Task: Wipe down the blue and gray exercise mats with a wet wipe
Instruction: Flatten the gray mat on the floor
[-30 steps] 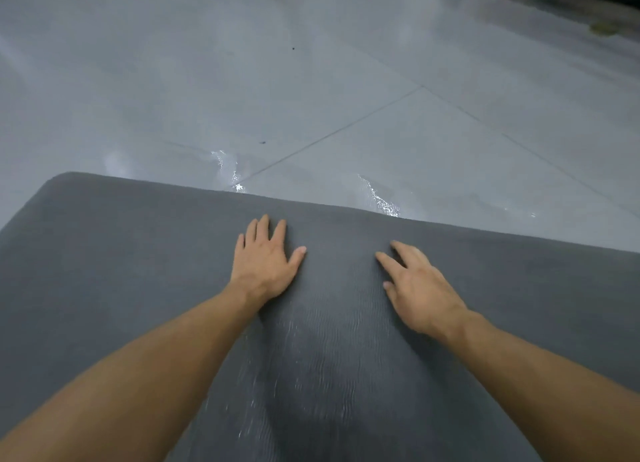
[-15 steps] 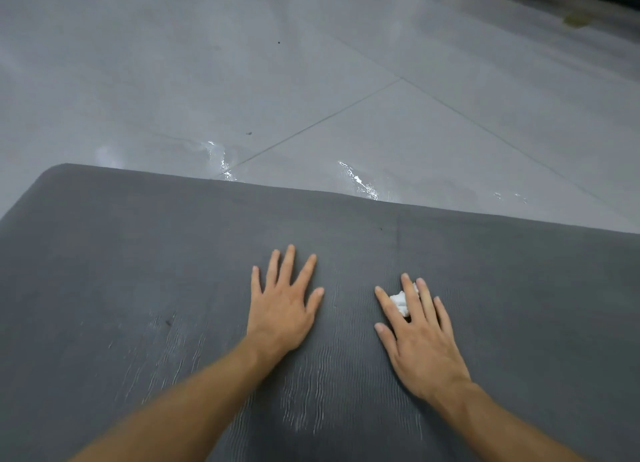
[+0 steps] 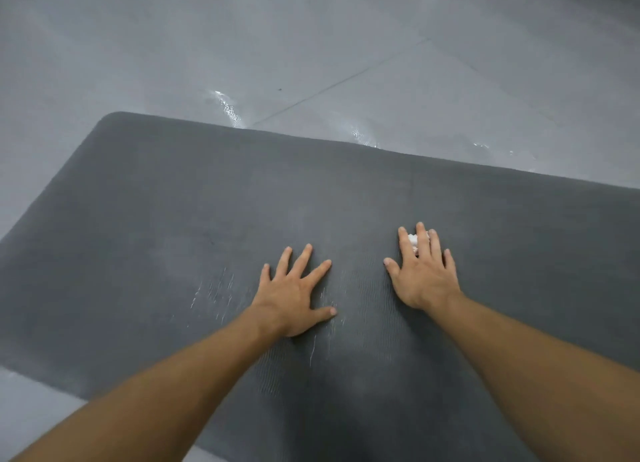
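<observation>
Lying across a glossy gray tiled floor [image 3: 450, 91], the gray exercise mat [image 3: 173, 219] fills the middle of the view, with wet streaks [image 3: 214, 288] near its centre. The left hand [image 3: 294, 295] rests flat on the mat, fingers spread and holding nothing. The right hand [image 3: 424, 274], near it, presses a crumpled white wet wipe [image 3: 412, 240] onto the mat under straight fingers.

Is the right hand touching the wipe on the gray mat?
Touching. The head view shows the white wipe poking out between the straight fingers of the right hand, which presses it flat on the gray mat.
</observation>
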